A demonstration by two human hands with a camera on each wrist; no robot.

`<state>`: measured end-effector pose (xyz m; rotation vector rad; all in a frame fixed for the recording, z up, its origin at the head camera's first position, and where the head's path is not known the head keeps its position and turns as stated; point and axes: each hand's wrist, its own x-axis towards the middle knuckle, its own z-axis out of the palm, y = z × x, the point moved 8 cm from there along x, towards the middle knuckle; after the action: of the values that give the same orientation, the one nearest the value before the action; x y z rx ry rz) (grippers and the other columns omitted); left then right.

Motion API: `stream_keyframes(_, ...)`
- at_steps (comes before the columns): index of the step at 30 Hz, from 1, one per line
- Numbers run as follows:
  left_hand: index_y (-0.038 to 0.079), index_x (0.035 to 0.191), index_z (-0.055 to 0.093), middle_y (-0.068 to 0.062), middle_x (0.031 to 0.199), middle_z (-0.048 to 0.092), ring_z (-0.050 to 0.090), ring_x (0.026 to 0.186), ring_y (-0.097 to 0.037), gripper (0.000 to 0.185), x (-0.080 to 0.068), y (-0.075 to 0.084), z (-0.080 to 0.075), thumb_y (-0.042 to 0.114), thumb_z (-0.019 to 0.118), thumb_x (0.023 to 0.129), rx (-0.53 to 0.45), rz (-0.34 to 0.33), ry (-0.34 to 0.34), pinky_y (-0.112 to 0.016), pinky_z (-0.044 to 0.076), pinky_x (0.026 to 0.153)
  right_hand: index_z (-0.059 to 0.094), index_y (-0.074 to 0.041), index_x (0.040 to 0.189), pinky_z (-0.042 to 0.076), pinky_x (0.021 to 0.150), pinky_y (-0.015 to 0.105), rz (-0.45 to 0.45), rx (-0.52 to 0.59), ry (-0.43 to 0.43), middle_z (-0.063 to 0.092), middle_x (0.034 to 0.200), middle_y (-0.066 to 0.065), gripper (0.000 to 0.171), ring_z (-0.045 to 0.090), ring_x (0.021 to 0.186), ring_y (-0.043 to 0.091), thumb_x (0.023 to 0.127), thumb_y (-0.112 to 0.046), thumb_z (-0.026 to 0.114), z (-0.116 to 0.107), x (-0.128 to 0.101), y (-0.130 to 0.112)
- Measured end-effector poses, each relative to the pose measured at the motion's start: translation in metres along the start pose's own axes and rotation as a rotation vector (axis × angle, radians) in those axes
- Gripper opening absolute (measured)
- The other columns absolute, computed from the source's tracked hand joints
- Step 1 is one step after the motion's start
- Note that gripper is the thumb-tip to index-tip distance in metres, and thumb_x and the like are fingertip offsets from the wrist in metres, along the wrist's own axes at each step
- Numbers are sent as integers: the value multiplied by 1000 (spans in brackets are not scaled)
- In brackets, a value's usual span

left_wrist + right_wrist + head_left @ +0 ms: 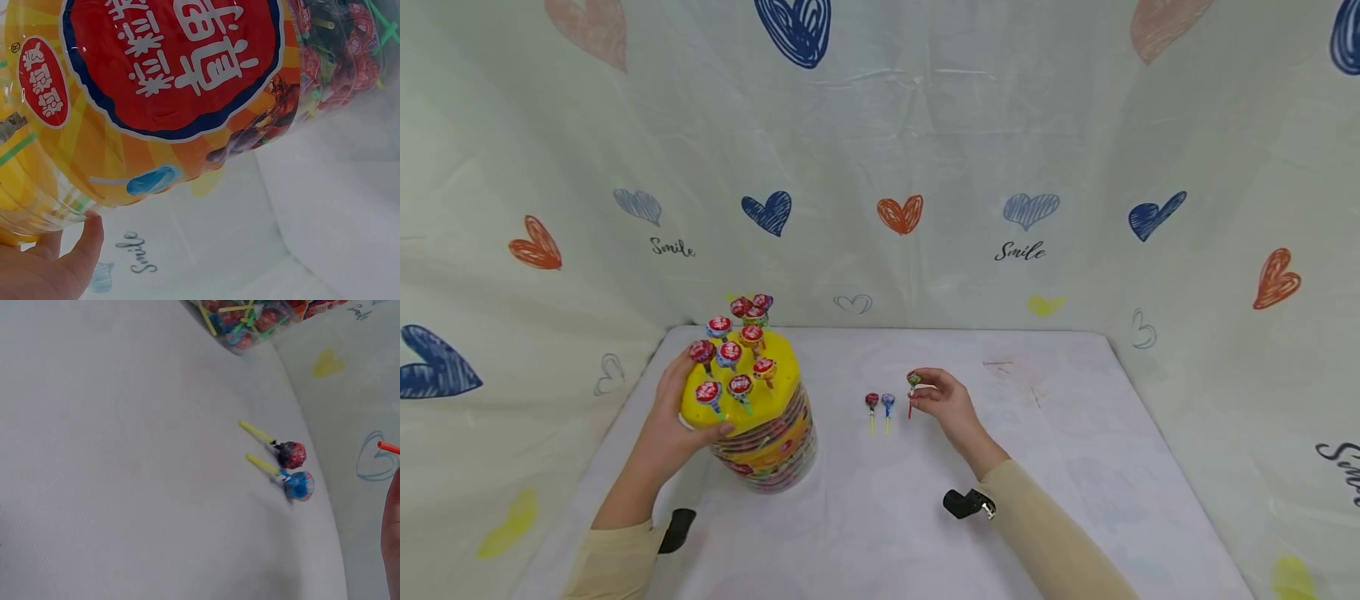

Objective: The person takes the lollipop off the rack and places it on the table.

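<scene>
A big clear plastic jar full of lollipops stands on the left of the table, with a yellow lid from which several wrapped lollipops stick up. My left hand grips the jar around its lid, thumb at the front and fingers behind. In the left wrist view the printed label fills much of the picture. My right hand pinches a green-wrapped lollipop with a red stick. Just left of it, a dark red lollipop and a blue lollipop lie side by side, yellow sticks toward me.
A white-covered table lies beneath everything. Behind and beside it hangs a pale curtain printed with hearts and "Smile". Black straps show at both wrists.
</scene>
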<state>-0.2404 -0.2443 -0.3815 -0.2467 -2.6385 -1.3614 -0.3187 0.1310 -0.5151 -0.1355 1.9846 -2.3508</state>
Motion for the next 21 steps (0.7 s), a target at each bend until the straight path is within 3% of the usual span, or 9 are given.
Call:
stream_keyframes(7,7,156,12,-18,160,3,14,138,-48,106,0,-1,0,11,82,77,-3,-1,-3,-71,30,100,63,-2,122,58,78,33,86,-138,45,59,118,16,46,67,87,20,80,16,68,-7,10,27)
stream_keyframes(21,6,156,12,-19,160,3,15,138,-49,105,0,2,-1,12,82,77,1,7,-1,-71,31,99,68,-3,117,56,69,29,204,-380,10,63,116,13,45,64,76,16,75,9,76,-7,24,58)
